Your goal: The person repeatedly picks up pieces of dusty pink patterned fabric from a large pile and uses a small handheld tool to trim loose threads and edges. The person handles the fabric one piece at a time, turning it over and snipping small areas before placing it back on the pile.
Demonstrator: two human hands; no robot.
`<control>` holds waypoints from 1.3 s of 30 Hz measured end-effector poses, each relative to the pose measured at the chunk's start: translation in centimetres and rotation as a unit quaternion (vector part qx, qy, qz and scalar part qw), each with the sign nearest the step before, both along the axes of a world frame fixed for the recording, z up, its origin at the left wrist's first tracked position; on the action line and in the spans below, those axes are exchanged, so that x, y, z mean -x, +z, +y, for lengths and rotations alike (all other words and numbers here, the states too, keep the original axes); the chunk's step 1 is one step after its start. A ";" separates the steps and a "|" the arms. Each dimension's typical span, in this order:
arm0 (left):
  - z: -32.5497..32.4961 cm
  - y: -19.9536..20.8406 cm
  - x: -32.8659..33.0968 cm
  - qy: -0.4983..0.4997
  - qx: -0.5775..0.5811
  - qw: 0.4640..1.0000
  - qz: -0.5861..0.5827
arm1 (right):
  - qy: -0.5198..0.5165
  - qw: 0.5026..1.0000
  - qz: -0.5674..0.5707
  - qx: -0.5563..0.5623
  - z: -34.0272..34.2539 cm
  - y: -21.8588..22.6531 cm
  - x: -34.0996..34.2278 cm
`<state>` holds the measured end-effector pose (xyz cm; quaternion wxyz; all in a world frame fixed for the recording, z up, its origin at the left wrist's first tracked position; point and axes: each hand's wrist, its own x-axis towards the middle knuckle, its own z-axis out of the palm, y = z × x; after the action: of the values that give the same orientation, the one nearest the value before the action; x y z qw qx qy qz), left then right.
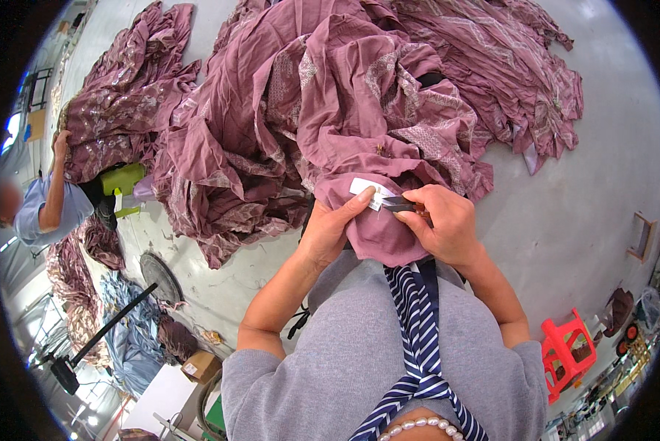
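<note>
A mauve garment (385,241) with pale patterned bands hangs in front of my body, part of a large crumpled heap beyond it. My left hand (324,234) is closed on its edge, with the thumb pressed on a small white label (362,188). My right hand (449,226) grips a small pair of dark thread snips (399,204). Their blades point left and lie against the label by my left thumb. I cannot tell whether the blades touch a thread.
More mauve cloth (506,81) spreads over the pale surface. At the far left a person in a light blue top (54,209) holds similar fabric. Blue cloth (130,327), a black pole (113,323) and a cardboard box (201,365) are lower left. A red plastic stool (569,354) stands at right.
</note>
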<state>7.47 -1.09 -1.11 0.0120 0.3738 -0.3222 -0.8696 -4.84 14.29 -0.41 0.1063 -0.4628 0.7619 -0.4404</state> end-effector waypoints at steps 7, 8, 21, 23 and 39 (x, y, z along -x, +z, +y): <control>0.3 0.4 0.1 0.003 0.007 1.000 -0.014 | 0.013 0.999 0.025 -0.014 -0.2 0.0 0.1; 0.3 0.5 0.1 0.003 0.007 1.000 -0.014 | 0.016 0.999 0.037 -0.013 -0.2 -0.1 0.1; -0.1 -0.4 -0.5 0.024 -0.040 0.999 0.005 | -0.047 0.987 -0.152 -0.022 1.7 0.3 1.3; -0.1 -0.4 -0.6 0.022 -0.035 0.999 0.013 | -0.028 0.987 -0.158 -0.029 2.1 -0.3 0.7; 0.2 -0.3 -0.7 0.023 -0.035 0.999 0.019 | -0.039 0.990 -0.135 -0.009 0.6 -0.7 0.2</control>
<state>8.13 -0.94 -1.40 0.0253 0.3644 -0.2827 -0.8869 -5.07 14.89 -1.13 0.1953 -0.3680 0.7619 -0.4959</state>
